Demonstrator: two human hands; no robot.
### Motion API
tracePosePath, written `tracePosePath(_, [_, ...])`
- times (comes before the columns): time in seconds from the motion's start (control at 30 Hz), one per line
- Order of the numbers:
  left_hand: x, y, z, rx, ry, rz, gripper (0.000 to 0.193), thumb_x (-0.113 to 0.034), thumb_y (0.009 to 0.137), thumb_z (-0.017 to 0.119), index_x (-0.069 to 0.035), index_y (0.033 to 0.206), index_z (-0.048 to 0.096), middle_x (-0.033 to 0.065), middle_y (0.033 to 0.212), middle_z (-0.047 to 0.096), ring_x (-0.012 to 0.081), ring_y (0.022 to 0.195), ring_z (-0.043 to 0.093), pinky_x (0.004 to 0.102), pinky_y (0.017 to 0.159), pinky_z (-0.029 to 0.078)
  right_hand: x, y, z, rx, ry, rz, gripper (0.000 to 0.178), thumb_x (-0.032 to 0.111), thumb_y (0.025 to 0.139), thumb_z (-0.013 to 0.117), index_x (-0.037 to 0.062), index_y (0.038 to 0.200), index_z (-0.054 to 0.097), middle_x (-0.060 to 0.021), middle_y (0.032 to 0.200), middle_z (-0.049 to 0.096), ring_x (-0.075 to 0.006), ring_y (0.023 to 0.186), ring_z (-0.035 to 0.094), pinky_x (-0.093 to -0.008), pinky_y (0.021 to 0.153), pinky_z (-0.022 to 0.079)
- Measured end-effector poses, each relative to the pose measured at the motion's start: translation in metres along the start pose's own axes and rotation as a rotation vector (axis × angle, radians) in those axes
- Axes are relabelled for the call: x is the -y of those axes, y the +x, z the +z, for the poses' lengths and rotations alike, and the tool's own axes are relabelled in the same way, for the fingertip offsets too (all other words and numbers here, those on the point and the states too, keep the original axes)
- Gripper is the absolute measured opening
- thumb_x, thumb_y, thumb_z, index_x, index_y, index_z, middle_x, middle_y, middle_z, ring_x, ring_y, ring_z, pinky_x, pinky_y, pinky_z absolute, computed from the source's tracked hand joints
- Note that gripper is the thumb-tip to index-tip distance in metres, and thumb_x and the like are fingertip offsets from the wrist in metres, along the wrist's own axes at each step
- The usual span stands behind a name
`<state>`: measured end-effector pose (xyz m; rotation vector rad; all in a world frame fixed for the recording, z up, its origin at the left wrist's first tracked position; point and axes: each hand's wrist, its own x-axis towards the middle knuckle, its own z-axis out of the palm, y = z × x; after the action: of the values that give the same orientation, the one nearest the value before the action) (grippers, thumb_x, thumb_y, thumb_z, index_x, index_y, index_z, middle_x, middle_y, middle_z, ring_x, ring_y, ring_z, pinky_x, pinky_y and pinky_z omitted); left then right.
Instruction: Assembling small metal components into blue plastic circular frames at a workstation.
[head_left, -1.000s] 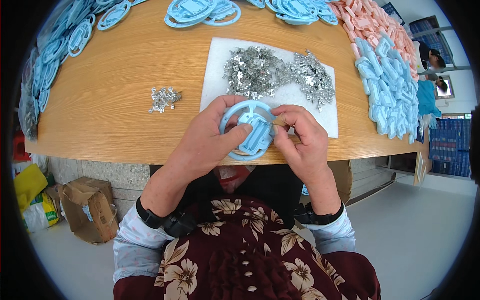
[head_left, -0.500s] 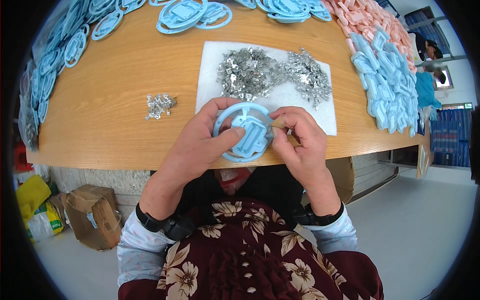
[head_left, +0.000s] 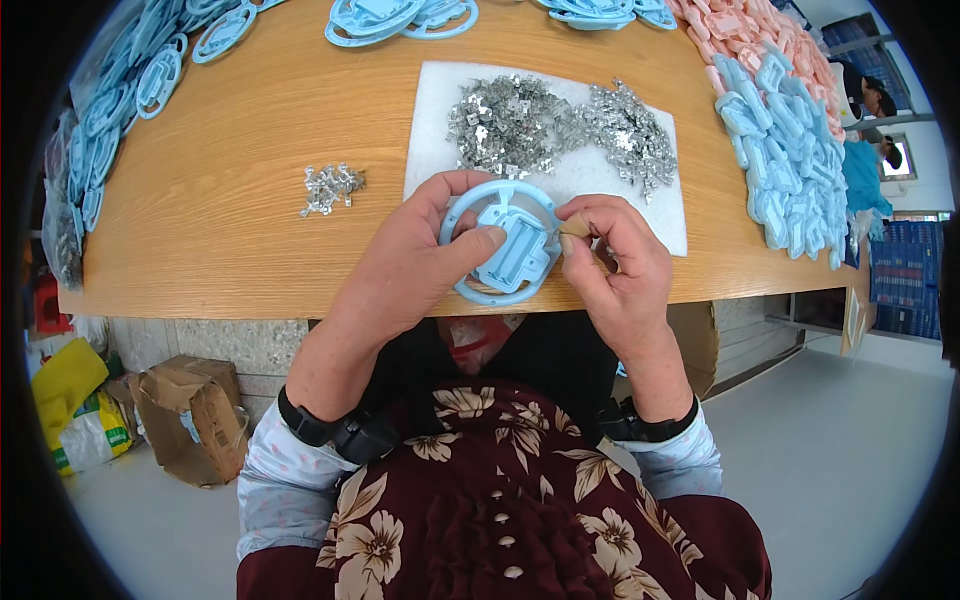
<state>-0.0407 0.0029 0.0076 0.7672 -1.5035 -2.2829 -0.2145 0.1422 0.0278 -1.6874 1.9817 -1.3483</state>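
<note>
A light blue plastic toy steering wheel (head_left: 522, 252) with a rectangular recess in its middle is held just above the table's near edge. My left hand (head_left: 425, 250) grips its left side, thumb over the front and fingers behind the rim. At the wheel's right side, my right hand (head_left: 625, 265) has thumb and index finger pinched together, a tan wrap on one fingertip. Whatever lies in that pinch is too small or hidden to make out. Beyond the hands, piles of small silvery metal pieces (head_left: 505, 125) rest on a white foam sheet (head_left: 425, 125).
A smaller heap of metal pieces (head_left: 331, 188) lies left on the wooden table (head_left: 240, 230). Blue wheels (head_left: 375, 15) line the far and left edges. Blue parts (head_left: 790, 160) and pink parts (head_left: 755, 45) are piled at right. A cardboard box (head_left: 190, 420) stands on the floor.
The whole view has shifted slightly, so table and hands appear higher and a little further right. Both hands keep nearly the same hold at the wheel.
</note>
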Motion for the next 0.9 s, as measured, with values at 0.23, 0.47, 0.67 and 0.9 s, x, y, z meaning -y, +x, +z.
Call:
tracePosePath(0.23, [0.002,0.002,-0.001,0.022,-0.043,0.01,0.044,-0.007,0.097,0.067,-0.001,0.137,0.05,0.0029,0.117,0.064,0.0077,0.103,0.061,0.0248,0.091,0.051,0.001,0.006,0.006,0.007,-0.001,0.002,0.019,-0.003,0.083,0.071,0.0001,0.101,0.064,-0.013,0.104,0.07,-0.0209,0.074,0.065,-0.0316,0.066,0.055])
tracePosePath(0.47, [0.001,0.003,-0.002,0.001,0.037,0.019,0.046,-0.009,0.097,0.067,0.0,0.138,0.049,0.004,0.119,0.064,0.0086,0.105,0.061,0.0253,0.093,0.051,0.002,0.007,0.004,0.03,-0.026,-0.003,0.019,-0.001,0.085,0.071,0.0009,0.103,0.065,-0.0111,0.102,0.069,-0.017,0.073,0.063,-0.0284,0.065,0.052])
tracePosePath(0.67, [-0.001,-0.002,0.0,-0.01,-0.372,0.061,0.053,-0.011,0.099,0.065,-0.003,0.146,0.042,0.0061,0.13,0.06,0.0133,0.116,0.062,0.0304,0.099,0.052,0.013,-0.012,-0.009,0.039,0.357,0.386,0.014,0.001,0.09,0.067,0.0002,0.104,0.066,-0.0028,0.103,0.062,-0.0092,0.086,0.056,-0.0243,0.074,0.045])
tracePosePath(0.9, [0.003,0.0,0.015,-0.108,-0.63,0.193,0.058,-0.012,0.098,0.068,-0.004,0.147,0.038,0.0076,0.128,0.062,0.0158,0.113,0.064,0.0328,0.096,0.054,0.013,-0.011,0.001,0.195,0.729,0.566,0.007,0.004,0.094,0.066,-0.0001,0.099,0.064,0.0012,0.099,0.053,-0.0063,0.084,0.049,-0.0214,0.075,0.04])
